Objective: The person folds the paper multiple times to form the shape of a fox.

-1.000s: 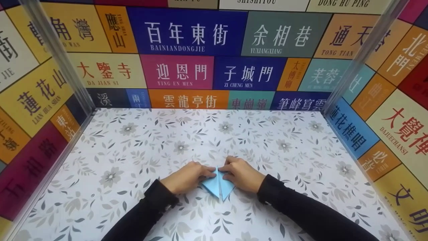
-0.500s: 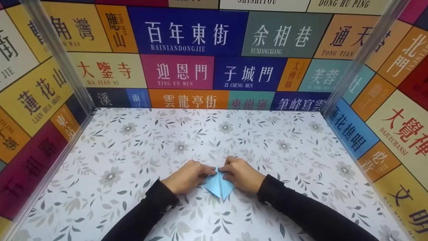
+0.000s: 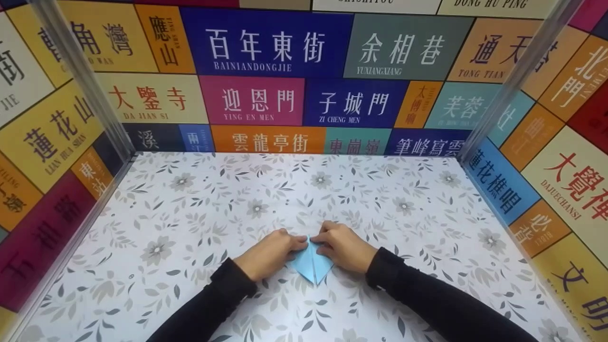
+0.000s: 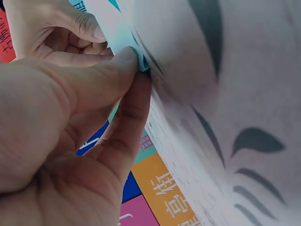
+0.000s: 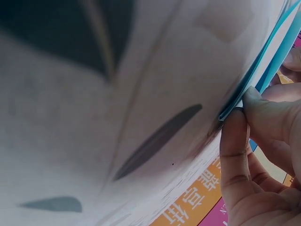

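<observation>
A light blue sheet of folded paper (image 3: 308,267) lies on the table, its two flaps meeting along a slit down the middle and its tips pointing toward me and away. My left hand (image 3: 269,252) pinches its left side near the far tip between thumb and index finger; the left wrist view shows the paper edge (image 4: 141,61) between them. On the other side my right hand (image 3: 346,247) pinches the right flap near the far tip. In the right wrist view, thumb and index finger meet at the paper's corner (image 5: 230,110). The fingers hide the upper side edges.
The table (image 3: 204,199) wears a white cover with grey leaves and flowers. Panels with coloured Chinese place-name signs (image 3: 266,45) stand at the back and on both sides. Clear strips (image 3: 90,90) run up the two back corners.
My left hand and wrist have shifted slightly and turned a little at the paper's left edge. The right hand stays in place, and the paper looks nearly the same.
</observation>
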The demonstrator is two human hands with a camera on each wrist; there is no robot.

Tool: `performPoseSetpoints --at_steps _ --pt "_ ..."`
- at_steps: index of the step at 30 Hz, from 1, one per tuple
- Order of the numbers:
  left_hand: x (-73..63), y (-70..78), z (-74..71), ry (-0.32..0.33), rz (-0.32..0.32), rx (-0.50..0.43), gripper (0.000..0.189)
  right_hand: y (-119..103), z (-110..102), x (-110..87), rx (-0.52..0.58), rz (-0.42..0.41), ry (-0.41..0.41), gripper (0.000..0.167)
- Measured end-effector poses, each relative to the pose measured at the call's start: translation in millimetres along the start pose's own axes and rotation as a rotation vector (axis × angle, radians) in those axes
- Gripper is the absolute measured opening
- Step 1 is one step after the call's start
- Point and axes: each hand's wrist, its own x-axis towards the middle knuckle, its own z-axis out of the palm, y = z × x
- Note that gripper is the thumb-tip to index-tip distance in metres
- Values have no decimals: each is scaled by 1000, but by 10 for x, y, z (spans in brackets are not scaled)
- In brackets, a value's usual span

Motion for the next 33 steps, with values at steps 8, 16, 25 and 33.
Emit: performPoseSetpoints --at_steps 8,16,25,33 --pt "-8 62 18 -13 34 192 26 0 7 -7 -10 -20 15 32" --pt "-17 113 25 1 39 242 26 -13 14 2 -9 6 3 32" --pt "-6 196 58 26 0 276 23 -10 17 5 -24 -11 15 31" --pt "-9 228 89 66 47 406 13 -1 1 -7 -12 -36 27 30"
